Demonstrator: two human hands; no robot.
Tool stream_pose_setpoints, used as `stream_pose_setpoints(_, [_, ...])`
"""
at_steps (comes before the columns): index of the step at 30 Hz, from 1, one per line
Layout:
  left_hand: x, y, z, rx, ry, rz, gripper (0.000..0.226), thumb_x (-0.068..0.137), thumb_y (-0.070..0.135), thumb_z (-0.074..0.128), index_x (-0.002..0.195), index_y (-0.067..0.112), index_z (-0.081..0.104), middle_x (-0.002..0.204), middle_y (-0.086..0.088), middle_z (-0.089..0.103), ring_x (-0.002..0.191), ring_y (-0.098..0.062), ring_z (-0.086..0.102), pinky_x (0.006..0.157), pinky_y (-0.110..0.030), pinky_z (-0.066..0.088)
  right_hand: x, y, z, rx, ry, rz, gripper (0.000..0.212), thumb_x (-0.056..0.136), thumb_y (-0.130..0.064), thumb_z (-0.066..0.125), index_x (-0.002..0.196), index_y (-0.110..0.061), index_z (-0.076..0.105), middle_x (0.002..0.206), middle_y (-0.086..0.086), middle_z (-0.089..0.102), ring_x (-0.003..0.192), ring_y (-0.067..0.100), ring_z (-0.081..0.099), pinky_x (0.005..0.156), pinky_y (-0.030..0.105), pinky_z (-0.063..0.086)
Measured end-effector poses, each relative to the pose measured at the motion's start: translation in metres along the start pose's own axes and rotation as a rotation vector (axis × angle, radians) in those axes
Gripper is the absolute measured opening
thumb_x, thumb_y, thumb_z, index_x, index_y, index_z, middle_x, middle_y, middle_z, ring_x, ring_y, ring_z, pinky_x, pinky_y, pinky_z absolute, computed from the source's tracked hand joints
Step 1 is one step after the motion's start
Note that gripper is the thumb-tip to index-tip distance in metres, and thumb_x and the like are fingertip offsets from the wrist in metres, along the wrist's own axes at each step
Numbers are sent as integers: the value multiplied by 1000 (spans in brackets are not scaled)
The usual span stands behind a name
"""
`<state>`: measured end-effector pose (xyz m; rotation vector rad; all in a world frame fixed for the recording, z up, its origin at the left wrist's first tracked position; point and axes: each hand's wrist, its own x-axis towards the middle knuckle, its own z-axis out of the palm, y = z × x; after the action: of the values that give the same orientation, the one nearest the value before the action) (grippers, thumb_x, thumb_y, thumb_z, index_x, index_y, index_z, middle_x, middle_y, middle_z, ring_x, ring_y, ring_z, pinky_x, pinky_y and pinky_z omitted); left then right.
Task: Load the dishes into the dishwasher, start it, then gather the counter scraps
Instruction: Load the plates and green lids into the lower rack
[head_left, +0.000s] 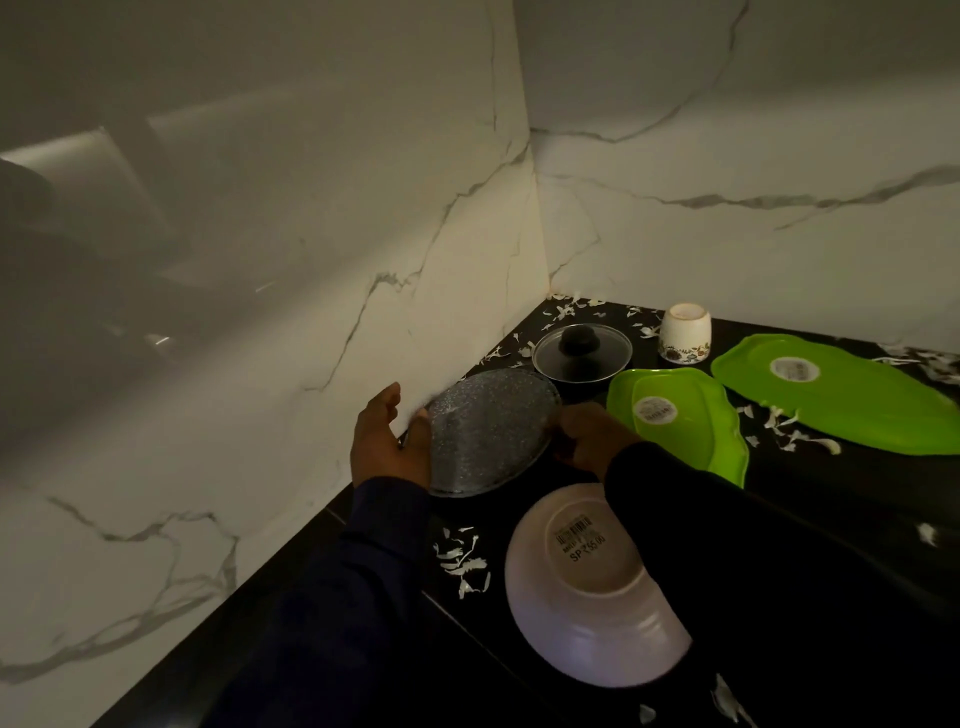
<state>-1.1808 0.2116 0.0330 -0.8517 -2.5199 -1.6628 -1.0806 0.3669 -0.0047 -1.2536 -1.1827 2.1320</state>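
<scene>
We observe a dim, underexposed scene with a slight greenish cast. A diagonal band of brighter light crosses the marble wall (322, 291) from the centre toward the lower left, while the upper left of the frame sinks into murky grey reflections with small specular glints. The black counter (831, 519) and the dark sleeves (779, 597) at the lower centre merge into near-uniform shadow, losing detail. The green plates (852, 400) and the pale bowl (587, 623) stand out as the brightest surfaces. Focus appears soft throughout, and wide-angle distortion bows the wall corner and stretches the frame edges.
</scene>
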Motion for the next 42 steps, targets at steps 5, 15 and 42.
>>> stream_pose_setpoints(5, [-9, 20, -11, -10, 41, 56, 37, 90, 15, 54, 126, 15, 49, 128, -2, 53, 118, -16, 49, 96, -26, 36, -43, -25, 13, -57, -155, -123, 33, 95, 7, 36, 124, 1, 50, 134, 24, 48, 116, 37, 52, 87, 39, 46])
stream_pose_setpoints(15, [-71, 111, -18, -193, 15, 159, 36, 89, 16, 54, 125, 13, 50, 124, -7, 55, 114, -20, 52, 96, -25, 38, -193, -93, -75, -449, 149, -496, 28, 86, 5, 52, 63, -9, 47, 67, 13, 50, 62, 23, 51, 59, 31, 44])
stream_pose_setpoints(42, [-595, 351, 86, -712, -888, 603, 24, 87, 6, 52, 111, 4, 56, 110, -5, 59, 88, -7, 52, 66, 2, 39, -732, 52, -444, -581, 896, -227, 18, 87, -9, 58, 101, -1, 65, 91, 15, 67, 74, 23, 66, 77, 36, 56])
